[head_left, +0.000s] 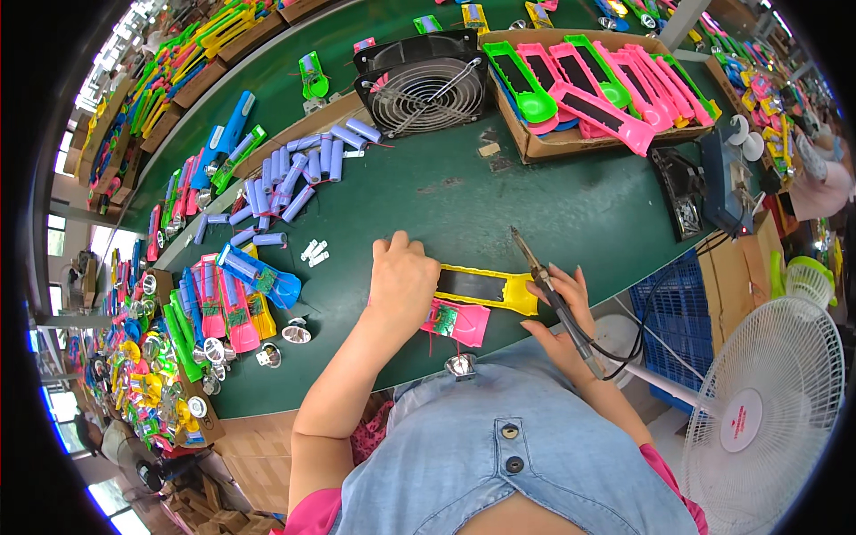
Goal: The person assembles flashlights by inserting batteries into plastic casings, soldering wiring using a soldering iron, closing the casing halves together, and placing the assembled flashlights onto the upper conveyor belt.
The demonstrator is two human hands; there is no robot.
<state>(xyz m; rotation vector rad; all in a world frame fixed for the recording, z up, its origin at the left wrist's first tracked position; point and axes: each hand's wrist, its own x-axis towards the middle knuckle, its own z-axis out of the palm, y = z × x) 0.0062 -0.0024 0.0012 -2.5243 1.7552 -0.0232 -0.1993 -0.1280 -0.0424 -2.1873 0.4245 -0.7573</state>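
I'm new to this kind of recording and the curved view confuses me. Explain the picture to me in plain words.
There is no robot here, just a person's two bare hands. The one picture comes from a wide fisheye camera on their head, looking down, so straight edges bend.

The right hand holds a soldering iron, tip pointing away from the body. The left hand is curled at one end of a yellow casing; what its fingers pinch is hidden. Nearer the body lies a pink casing with a green circuit board.

The green bench also carries purple cylindrical cells, a black fan and a cardboard box of colourful casings.
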